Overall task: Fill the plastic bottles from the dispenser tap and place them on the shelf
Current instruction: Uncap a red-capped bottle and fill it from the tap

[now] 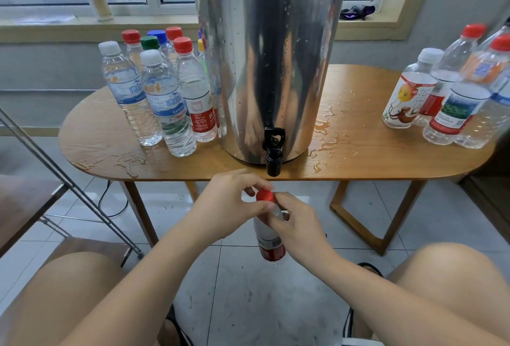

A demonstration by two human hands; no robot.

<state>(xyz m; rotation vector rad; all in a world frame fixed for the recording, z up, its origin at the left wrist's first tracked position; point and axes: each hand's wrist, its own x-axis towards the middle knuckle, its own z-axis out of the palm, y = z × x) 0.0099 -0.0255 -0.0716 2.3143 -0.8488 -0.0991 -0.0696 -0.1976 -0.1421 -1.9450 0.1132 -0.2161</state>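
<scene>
A plastic bottle (269,243) with a red-and-white label hangs upright in front of the table edge, just below the black tap (273,152) of the steel dispenser (270,50). My right hand (298,224) grips the bottle's neck. My left hand (234,205) pinches its red cap (265,196) with thumb and fingers. The bottle's upper body is partly hidden behind my right hand.
Several capped bottles (165,91) stand on the wooden table (386,158) left of the dispenser, several more bottles (447,97) at the right. Water puddles wet the tabletop. A metal shelf frame (69,180) stands at the left. My knees are at the bottom corners.
</scene>
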